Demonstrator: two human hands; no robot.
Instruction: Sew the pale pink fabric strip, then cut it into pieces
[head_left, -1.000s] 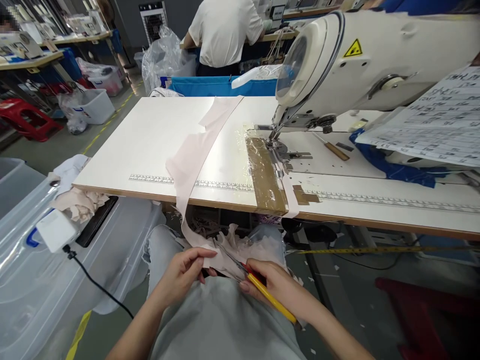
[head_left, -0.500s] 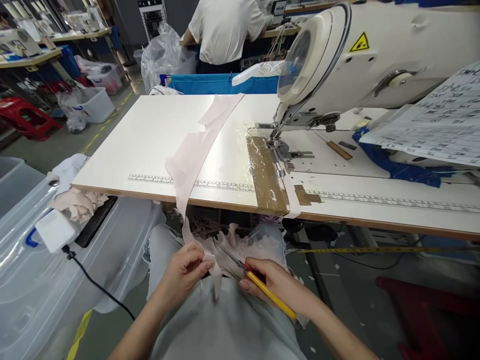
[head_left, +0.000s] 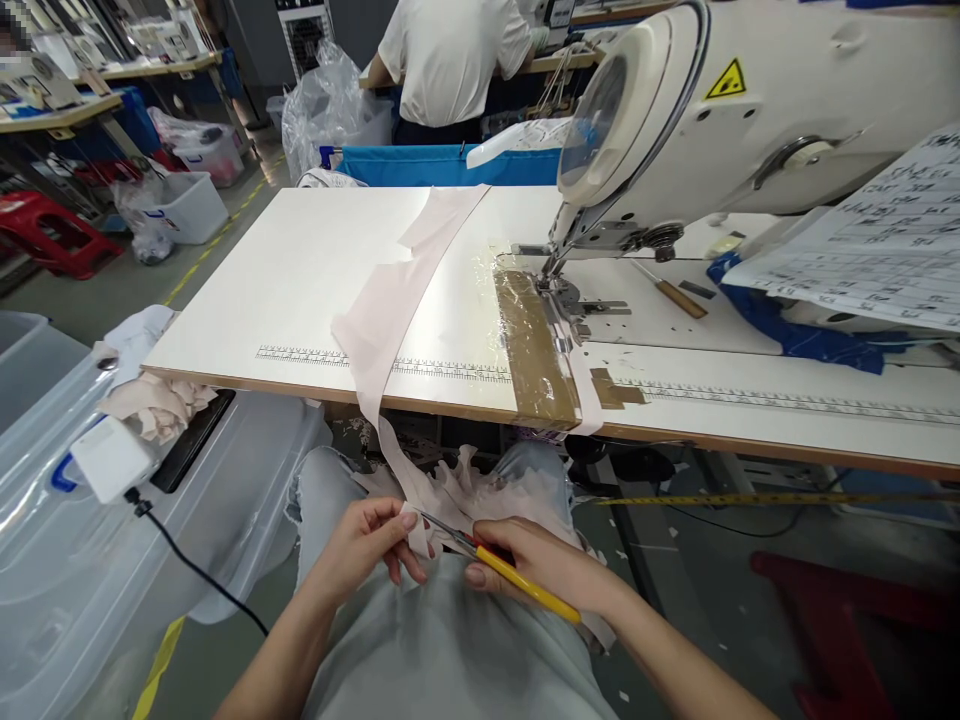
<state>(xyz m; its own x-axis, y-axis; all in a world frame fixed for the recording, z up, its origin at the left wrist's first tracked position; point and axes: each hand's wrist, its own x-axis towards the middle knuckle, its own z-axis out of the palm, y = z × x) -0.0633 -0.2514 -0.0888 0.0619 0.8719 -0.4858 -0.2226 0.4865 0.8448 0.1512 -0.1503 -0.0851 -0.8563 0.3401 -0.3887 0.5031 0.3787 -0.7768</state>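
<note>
A pale pink strip of fabric (head_left: 390, 310) lies across the white sewing table and hangs over its front edge down to my lap. My left hand (head_left: 375, 545) pinches the strip's lower end between thumb and fingers. Scissors with yellow and red handles (head_left: 525, 582) are in my right hand (head_left: 536, 565), their blades pointing left. The blade tips reach the cloth right beside my left fingertips; whether they are parted I cannot make out. More gathered pink fabric (head_left: 510, 495) lies in a heap on my lap, under and behind the scissors.
A sewing machine (head_left: 720, 120) stands over the right of the table (head_left: 247, 270), with a screwdriver-like tool (head_left: 679, 298) near it. To the left are clear plastic bins (head_left: 247, 490) with a white charger (head_left: 112, 460) on top. A person in a white shirt (head_left: 446, 60) sits ahead.
My left hand has turned and drawn the strip's end right, while the scissors have moved left up to the cloth. The hanging part of the strip has shifted right.
</note>
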